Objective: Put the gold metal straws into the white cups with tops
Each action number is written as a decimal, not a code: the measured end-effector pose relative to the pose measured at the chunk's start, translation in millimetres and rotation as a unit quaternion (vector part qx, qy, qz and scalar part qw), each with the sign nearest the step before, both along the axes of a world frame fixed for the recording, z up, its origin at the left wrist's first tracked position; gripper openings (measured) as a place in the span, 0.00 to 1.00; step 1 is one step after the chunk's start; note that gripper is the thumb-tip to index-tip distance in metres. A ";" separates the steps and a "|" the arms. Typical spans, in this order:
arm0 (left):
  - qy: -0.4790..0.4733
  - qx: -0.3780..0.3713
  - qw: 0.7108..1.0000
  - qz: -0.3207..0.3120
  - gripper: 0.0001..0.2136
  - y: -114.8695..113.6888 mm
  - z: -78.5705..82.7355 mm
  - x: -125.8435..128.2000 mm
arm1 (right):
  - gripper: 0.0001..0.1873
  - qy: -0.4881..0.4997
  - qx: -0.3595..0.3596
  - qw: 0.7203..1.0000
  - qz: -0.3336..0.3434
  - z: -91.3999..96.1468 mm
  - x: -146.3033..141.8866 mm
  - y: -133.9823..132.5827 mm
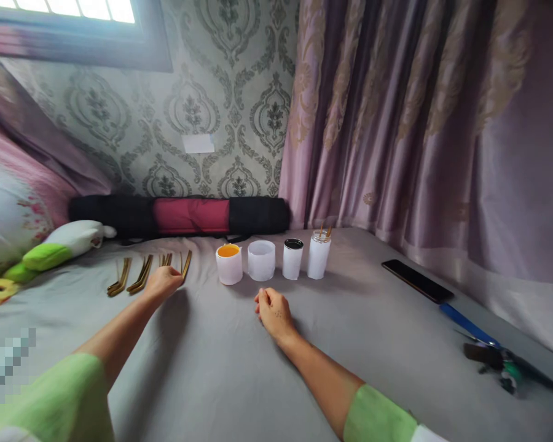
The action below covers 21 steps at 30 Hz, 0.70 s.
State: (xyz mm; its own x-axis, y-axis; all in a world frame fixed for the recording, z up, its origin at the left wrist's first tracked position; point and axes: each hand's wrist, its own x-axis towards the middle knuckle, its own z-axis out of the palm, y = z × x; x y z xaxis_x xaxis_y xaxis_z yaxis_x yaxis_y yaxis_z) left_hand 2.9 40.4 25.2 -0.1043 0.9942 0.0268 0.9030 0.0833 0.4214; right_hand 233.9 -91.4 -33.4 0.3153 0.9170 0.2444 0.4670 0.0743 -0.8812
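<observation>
Green sleeves (55,399): nearest the camera, at the lower left and lower right, with my bare forearms reaching out of them over a grey sheet (212,380).
Left hand (163,281): stretched far forward at left of centre, fingers drawn together at the near end of the rightmost stick bundle (187,267); they seem to touch it, but I cannot tell whether they grip it, since that end is hidden.
Rightmost stick bundle: thin, gold-brown, at the right edge of my left fingertips; its long axis runs away from me, the far end leaning a little to the right.
Other bundles: a bent one at far left (120,279), another bent one (141,276) beside it, and a third (166,260) partly hidden behind my left hand; their long parts point away from me too.
Right hand (275,313): loosely curled on the sheet, nothing visible in it, well apart from the sticks; my left is clearly the nearer.
Containers: in a row to the right of the sticks, an orange-topped tub (229,270), a white tub (262,265), a dark-topped cup (292,263) and a white-wrapped jar (318,258) with brown sticks poking out; my right hand lies just on my side of the middle two.
</observation>
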 end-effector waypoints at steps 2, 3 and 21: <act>0.023 0.000 1.000 -0.004 0.08 5.0 -0.8 -3.9 | 0.20 -0.002 0.000 1.000 -0.001 0.0 0.0 0.2; 0.035 0.002 0.999 -0.007 0.08 7.3 -1.4 -5.8 | 0.20 -0.003 -0.001 1.000 -0.002 0.2 0.0 0.3; 0.123 0.026 0.991 -0.046 0.13 25.2 -14.4 -12.8 | 0.19 -0.007 0.000 1.000 -0.003 0.7 0.6 -0.1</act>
State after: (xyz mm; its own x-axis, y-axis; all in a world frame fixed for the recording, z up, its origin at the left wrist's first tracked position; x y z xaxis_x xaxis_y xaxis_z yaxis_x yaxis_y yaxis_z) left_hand -9.9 65.7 10.8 0.0024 0.9958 0.0916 0.9817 -0.0198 0.1893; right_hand 234.5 -91.5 -32.7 0.3163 0.9156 0.2483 0.4803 0.0712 -0.8742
